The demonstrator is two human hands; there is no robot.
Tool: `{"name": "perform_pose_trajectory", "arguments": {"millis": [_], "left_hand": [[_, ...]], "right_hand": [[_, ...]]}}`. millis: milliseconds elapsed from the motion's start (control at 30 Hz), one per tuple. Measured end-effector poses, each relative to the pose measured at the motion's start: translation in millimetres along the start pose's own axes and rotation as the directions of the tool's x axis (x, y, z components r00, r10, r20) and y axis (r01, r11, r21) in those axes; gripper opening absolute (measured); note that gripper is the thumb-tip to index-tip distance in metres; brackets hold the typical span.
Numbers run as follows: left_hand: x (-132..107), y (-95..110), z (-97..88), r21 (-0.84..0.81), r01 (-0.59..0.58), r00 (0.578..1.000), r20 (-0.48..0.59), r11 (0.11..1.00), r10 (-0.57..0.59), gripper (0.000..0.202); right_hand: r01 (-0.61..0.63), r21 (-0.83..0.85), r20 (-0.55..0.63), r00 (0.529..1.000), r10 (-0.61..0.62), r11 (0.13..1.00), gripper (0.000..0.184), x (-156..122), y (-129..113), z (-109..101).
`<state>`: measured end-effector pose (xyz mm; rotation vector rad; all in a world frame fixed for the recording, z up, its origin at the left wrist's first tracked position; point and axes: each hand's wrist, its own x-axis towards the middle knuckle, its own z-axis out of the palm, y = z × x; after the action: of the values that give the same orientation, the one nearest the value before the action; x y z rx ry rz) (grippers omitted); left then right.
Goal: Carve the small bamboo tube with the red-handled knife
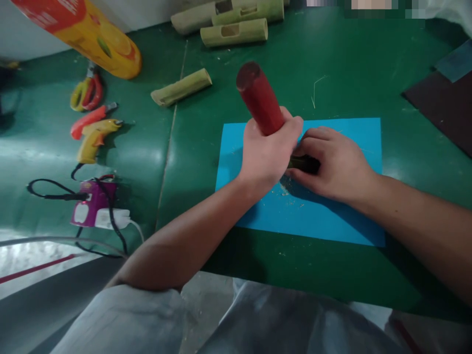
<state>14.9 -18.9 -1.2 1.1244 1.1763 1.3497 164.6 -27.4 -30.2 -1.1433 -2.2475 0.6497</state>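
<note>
My left hand (267, 152) is wrapped round a thick red handle (259, 98) of a tool that sticks up and away from me; its working end is hidden under my hands. My right hand (332, 162) presses down on a small dark piece (306, 163) lying on a blue sheet (346, 216), fingers curled over it. Pale shavings (285, 189) lie on the sheet just below my hands.
Cut bamboo sections (234, 32) lie at the back, one more piece (182, 87) nearer. At left are scissors (86, 92), an orange cutter (92, 118), a yellow glue gun (96, 139), a purple power strip (94, 206) with cables and an orange tube (88, 34). Dark sheets (442, 105) lie at right.
</note>
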Motion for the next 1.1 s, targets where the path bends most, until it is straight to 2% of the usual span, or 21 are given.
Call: {"name": "perform_pose_trajectory", "arguments": {"millis": [233,400,533,600,767,900,967,1067,1100], "left_hand": [[-1,-4,-3.6,0.008,-0.016,0.997,0.069,1.0,0.016,0.049],[3,0,-12.0,-0.075,0.073,0.984,0.169,0.995,-0.059,0.052],[1,1,-9.7,-0.085,-0.041,0.998,0.047,0.996,0.045,0.043],[-2,1,-6.1,-0.057,-0.057,0.998,0.033,0.997,0.059,0.041],[-4,3,-3.3,0.028,0.014,0.998,0.057,1.0,-0.015,0.045],[-4,2,-6.3,0.036,-0.008,0.996,0.085,0.999,0.005,0.045],[-2,2,-9.2,0.023,-0.01,0.993,0.121,1.0,0.007,0.05],[0,3,-14.4,-0.048,0.05,0.98,0.197,0.998,-0.04,0.054],[1,4,-15.4,-0.081,0.052,0.981,0.193,0.995,-0.035,0.053]], "right_hand": [[0.012,0.02,0.008,1.0,-0.012,1.0,0.008,-1,-2,0],[0.024,0.029,0.046,0.999,-0.026,0.999,0.015,-1,0,-2],[-0.005,0.029,0.039,0.999,0.004,1.0,0.014,0,-2,-4],[-0.014,0.015,0.02,1.0,0.014,1.0,0.015,0,-2,-3],[0.02,0.011,0.003,1.0,-0.02,1.0,0.014,-1,-2,0],[0.03,0.004,-0.012,0.999,-0.03,1.0,0.012,-2,-2,1],[0.027,-0.001,-0.004,1.0,-0.027,1.0,0.01,-2,-1,1],[0.023,0.03,0.034,0.999,-0.024,0.999,0.011,-1,0,-2],[0.021,0.043,0.048,0.999,-0.023,0.999,0.011,-1,0,-3]]}}
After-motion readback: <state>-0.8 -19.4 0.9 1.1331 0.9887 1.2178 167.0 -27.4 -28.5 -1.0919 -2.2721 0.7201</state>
